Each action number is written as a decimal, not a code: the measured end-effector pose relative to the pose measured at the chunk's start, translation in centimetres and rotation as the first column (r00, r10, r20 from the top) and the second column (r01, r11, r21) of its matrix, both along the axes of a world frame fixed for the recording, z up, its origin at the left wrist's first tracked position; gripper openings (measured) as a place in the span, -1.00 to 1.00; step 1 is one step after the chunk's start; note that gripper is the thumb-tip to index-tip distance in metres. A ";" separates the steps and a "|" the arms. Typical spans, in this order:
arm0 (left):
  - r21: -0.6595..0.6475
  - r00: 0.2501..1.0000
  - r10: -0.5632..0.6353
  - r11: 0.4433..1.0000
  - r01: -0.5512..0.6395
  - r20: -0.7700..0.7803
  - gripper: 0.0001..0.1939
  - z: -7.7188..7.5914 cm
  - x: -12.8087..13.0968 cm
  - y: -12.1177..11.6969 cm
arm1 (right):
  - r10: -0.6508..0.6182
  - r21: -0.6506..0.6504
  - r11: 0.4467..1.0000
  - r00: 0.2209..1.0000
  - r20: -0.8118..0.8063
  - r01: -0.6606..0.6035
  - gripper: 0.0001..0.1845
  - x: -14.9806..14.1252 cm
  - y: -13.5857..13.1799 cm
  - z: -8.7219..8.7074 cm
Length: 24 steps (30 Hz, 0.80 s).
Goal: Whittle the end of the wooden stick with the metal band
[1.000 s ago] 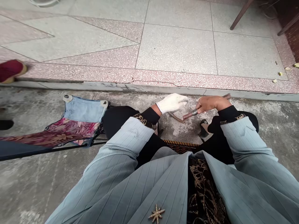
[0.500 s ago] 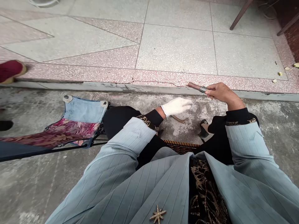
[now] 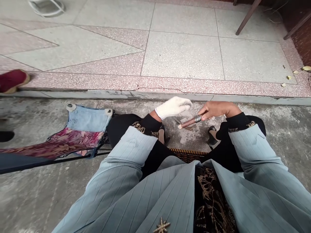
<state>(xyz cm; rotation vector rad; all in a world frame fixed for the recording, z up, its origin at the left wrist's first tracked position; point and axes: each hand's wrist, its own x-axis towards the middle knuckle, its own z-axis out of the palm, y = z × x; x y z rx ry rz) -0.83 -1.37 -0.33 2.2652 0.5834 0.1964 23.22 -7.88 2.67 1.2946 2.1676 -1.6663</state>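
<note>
My right hand point(image 3: 215, 109), bare, grips one end of a short brown stick point(image 3: 188, 123) with silvery wire point(image 3: 197, 118) wound round it close to my fingers. The stick's pale cut end points down and to the left. A white knitted glove covers my left hand point(image 3: 173, 107), whose fingers are curled together just left of the stick. From the winding a thin strand rises to these fingertips, which seem to pinch it. Beneath the stick, partly hidden, a dark thin piece lies on the concrete between my shoes.
A raised terrazzo step point(image 3: 170, 81) runs across in front of me. On my left stands a folding chair point(image 3: 85, 121) with denim and floral fabric. Another person's red shoe point(image 3: 13, 80) rests on the step's edge. Dark furniture legs point(image 3: 247, 17) stand at the upper right.
My right hand has come down and left, and the stick now slants downward to the left. My gloved hand has shifted left and slightly up, with a wire strand between the hands.
</note>
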 end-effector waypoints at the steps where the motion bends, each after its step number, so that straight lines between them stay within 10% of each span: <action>1: -0.029 1.000 0.014 0.999 -0.013 0.024 -0.69 -0.2 -0.2 0.2 | -0.037 -0.004 0.999 0.995 -0.097 0.036 -0.66 -0.1 0.1 0.3; 10: 0.086 0.984 0.149 0.986 -0.141 -0.098 -0.63 -1.9 -0.1 -0.1 | -0.399 0.213 0.874 0.896 -0.197 0.436 -0.74 -0.4 2.7 1.3; 18: 0.258 0.969 0.133 0.963 -0.076 -0.210 -0.66 -0.2 -0.1 -1.4 | -0.507 0.453 0.800 0.847 0.159 0.394 -0.80 -1.1 3.0 1.1; 24: 0.307 0.966 0.077 0.952 0.003 -0.247 -0.68 0.1 0.2 -2.1 | -0.318 0.400 0.906 0.842 0.436 0.135 -0.82 -2.3 2.3 0.0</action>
